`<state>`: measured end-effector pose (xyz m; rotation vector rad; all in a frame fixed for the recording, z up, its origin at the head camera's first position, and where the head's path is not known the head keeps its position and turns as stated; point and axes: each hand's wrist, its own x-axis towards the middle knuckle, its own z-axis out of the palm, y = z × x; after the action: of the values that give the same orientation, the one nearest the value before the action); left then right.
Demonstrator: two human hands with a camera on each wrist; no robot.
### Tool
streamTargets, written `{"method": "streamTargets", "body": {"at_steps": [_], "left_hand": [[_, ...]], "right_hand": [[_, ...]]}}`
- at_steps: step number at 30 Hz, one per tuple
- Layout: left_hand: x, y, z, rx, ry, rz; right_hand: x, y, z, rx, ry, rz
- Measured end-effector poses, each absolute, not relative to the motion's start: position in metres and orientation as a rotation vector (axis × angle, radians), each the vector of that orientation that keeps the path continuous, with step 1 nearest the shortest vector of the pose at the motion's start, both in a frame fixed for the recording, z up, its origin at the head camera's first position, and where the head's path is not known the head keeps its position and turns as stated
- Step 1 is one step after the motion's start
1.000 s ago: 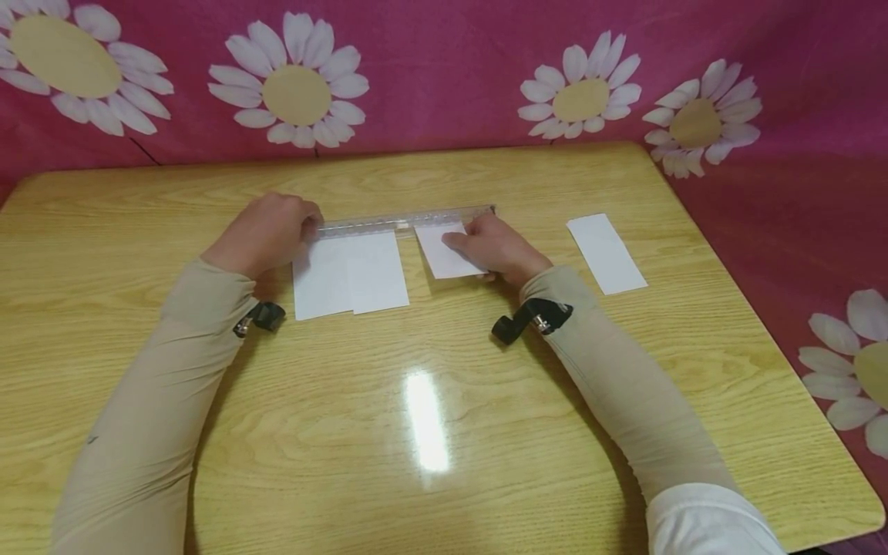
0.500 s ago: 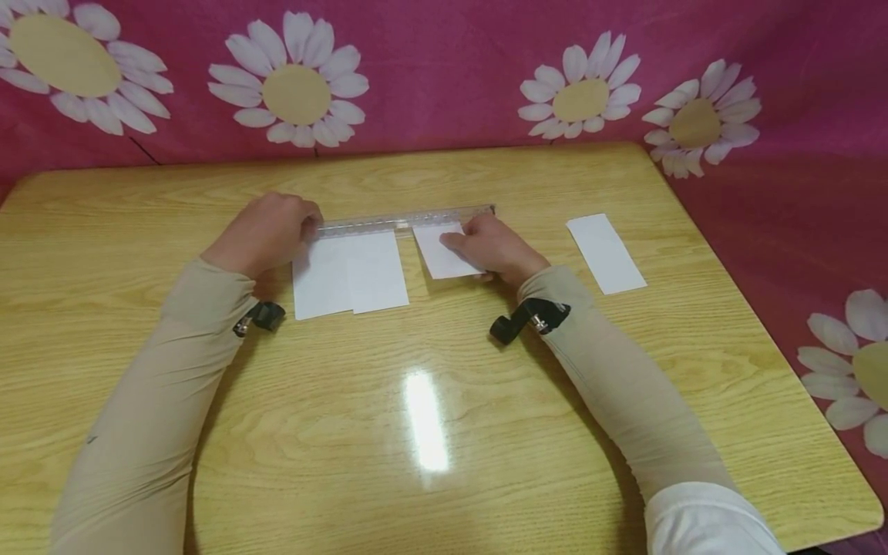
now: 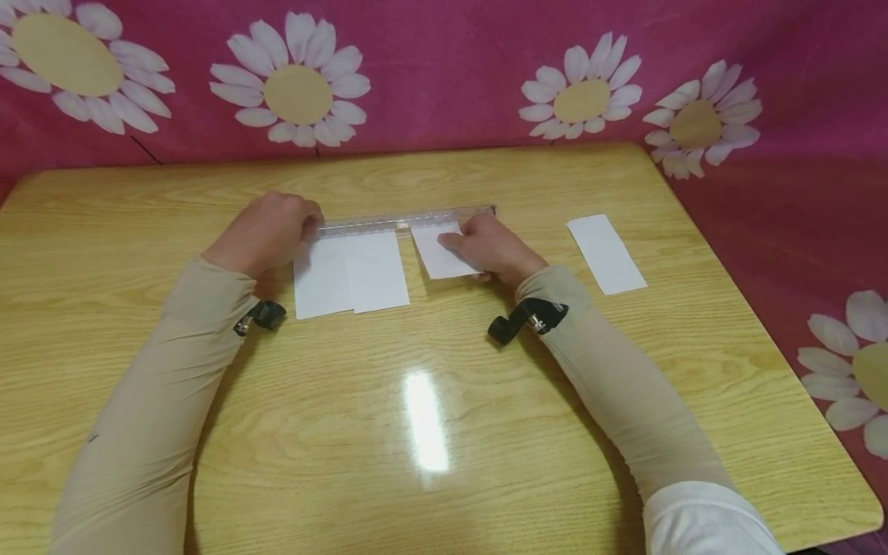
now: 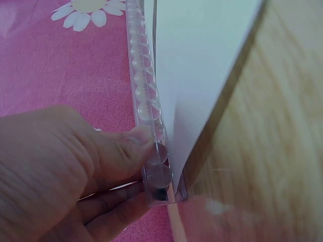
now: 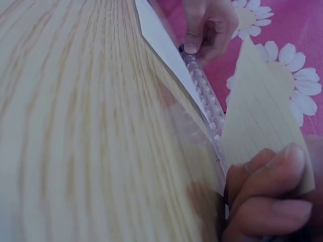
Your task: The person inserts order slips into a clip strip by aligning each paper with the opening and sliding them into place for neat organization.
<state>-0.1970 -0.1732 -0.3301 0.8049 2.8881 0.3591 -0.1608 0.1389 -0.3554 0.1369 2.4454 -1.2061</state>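
Note:
Across the upper middle of the table lies a long clear plastic strip (image 3: 378, 224) holding a row of round, see-through discs. My left hand (image 3: 265, 231) pinches its left end, thumb on top, as the left wrist view shows on the same strip (image 4: 144, 91). Two white paper sheets, a left one (image 3: 322, 277) and a right one (image 3: 380, 274), overlap with their upper edges along the strip. To their right, my right hand (image 3: 501, 248) pinches another small sheet (image 3: 432, 254), tilted, upper edge at the strip. Seen from the right wrist, that sheet's underside (image 5: 260, 111) has faint lines.
Near the table's right side lies a small stack of white paper (image 3: 607, 254). The wood-grain table (image 3: 333, 432) ends at the back against a pink cloth (image 3: 444, 77) with daisies. A black wrist strap (image 3: 530, 317) sticks out below the right wrist.
My right hand has shifted slightly left, bringing its sheet along the strip towards the two overlapping sheets. My left hand, the strip and the other papers stay where they were.

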Motion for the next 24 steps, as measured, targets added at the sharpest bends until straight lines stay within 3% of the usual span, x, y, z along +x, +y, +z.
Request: {"method": "streamTargets", "body": {"at_steps": [24], "left_hand": [[-0.1986, -0.1750, -0.3321, 0.832, 2.907, 0.361]], "right_hand": [[-0.1618, 0.1339, -0.3579, 0.106, 2.440, -1.205]]}}
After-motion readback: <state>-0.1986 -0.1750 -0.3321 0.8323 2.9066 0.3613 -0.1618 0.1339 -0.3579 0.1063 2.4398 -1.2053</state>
